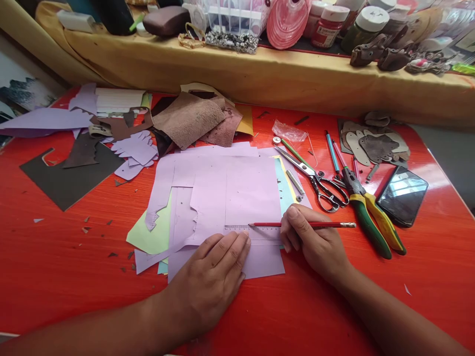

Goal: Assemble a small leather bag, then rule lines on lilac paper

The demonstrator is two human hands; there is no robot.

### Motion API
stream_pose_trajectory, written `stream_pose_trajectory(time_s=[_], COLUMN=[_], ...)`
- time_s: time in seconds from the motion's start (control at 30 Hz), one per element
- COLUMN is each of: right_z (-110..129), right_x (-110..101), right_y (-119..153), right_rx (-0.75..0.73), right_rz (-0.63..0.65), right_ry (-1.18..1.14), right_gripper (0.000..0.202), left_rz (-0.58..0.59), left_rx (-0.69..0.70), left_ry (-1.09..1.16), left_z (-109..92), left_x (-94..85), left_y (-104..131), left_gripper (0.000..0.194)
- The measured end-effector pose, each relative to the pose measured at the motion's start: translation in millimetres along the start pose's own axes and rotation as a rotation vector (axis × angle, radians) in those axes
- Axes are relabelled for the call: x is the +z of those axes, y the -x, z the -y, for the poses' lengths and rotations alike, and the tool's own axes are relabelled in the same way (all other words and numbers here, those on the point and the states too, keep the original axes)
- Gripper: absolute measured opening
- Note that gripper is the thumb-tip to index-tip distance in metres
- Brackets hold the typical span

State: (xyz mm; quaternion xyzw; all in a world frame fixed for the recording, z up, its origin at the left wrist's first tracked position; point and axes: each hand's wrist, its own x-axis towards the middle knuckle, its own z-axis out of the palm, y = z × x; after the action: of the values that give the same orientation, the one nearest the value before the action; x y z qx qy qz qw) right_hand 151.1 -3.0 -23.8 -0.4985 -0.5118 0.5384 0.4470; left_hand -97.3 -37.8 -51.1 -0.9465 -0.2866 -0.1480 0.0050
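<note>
My left hand [218,269] lies flat, its fingertips pressing on a clear ruler [267,229] and the purple paper [252,188] under it. Between thumb and fingers, my right hand [311,240] grips a red pencil [322,225]. The pencil lies nearly level, its tip touching or just above the ruler's upper edge. A thin drawn line runs up the sheet from the ruler's left part. Cut-out shapes mark the left side of the paper, over a light green sheet [148,232]. Much of the ruler's lower part is hard to make out.
Scissors [322,190], green-yellow pliers [371,222], pens [331,151] and a phone [403,195] lie to the right. Leather pieces [193,118] are heaped behind the paper, with a dark sheet [70,183] at left. Jars [328,27] line the raised shelf at the back.
</note>
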Motion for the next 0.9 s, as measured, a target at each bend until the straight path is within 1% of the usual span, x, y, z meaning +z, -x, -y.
stream_pose_trajectory(time_s=[0.33,0.5,0.7,0.9], right_z=[-1.1,-5.2,-7.4,-6.9], right_x=[-0.2,-3.3,-4.1,-5.5], right_y=[-0.5,0.4,2.4,1.9], right_rx=[0.011,-0.002,-0.003,-0.073], right_rz=[0.009,-0.043,-0.067,-0.149], right_ry=[-0.033,-0.093,-0.110,-0.117], right_gripper=[0.053,0.048,0.046,0.043], left_rz=[0.005,0.006,0.009,0.005], left_rx=[-0.001,0.004,0.003,0.004], left_ry=[-0.005,-0.011,-0.006,-0.006], left_z=[0.0,-0.3,-0.4,0.4], left_x=[0.6,-0.5,-1.6,-2.3], left_y=[0.3,0.7,0.9,-0.3], left_gripper=[0.045,0.045,0.046,0.045])
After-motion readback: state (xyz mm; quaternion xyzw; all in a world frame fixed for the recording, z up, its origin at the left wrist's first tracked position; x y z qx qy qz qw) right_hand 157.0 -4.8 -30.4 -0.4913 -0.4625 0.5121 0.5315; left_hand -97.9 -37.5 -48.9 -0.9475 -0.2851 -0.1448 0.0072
